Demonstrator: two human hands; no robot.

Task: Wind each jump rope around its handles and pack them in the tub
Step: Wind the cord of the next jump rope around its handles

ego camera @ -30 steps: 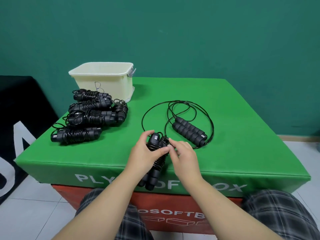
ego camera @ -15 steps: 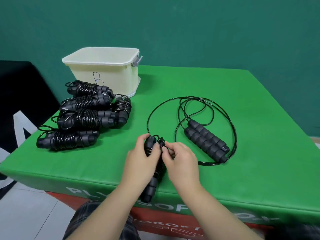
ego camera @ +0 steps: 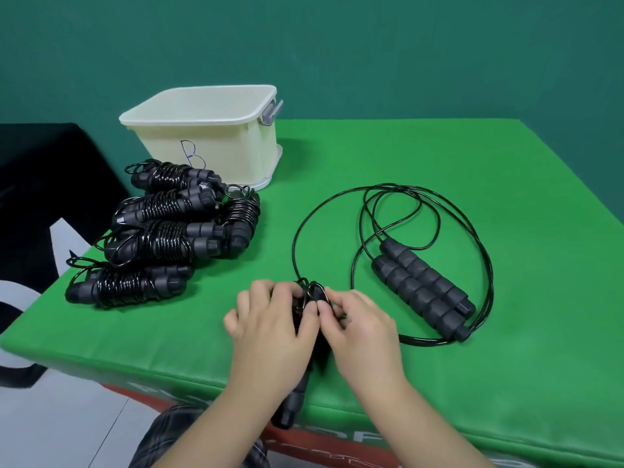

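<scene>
Currently: both hands on a part-wound jump rope at the desk's near edge

Both hands work one jump rope (ego camera: pixel 312 300) at the front edge of the green desk (ego camera: pixel 439 157). Left hand (ego camera: pixel 270 327) grips the paired handles, fingers curled round them; the handles' lower ends (ego camera: pixel 290 405) hang past the desk edge. Right hand (ego camera: pixel 359 327) pinches the cord up by the handle tops, thumb and fingers closed on it. Small cord loops (ego camera: pixel 305 285) poke out above the fingers. How many turns are on the handles is hidden by the hands.

A long strand runs from the held handles up and round in a wide arc, into the loose coil (ego camera: pixel 486 251) lying right of the hands. Inside that coil sits a pair of ribbed foam handles (ego camera: pixel 422 288), side by side, angled toward the near right; whether that strand belongs to the held rope or this one is unclear.

Left of the hands, a pile of wound ropes (ego camera: pixel 162 234) rests on the desk, five bundles visible, some touching. Just behind the pile stands the cream tub (ego camera: pixel 236 146), a "B" marked on its front, grey latch (ego camera: pixel 270 113) on its right side. Inside of the tub not visible. Teal wall (ego camera: pixel 337 45) behind. Plaid trousers (ego camera: pixel 162 440) at bottom.
</scene>
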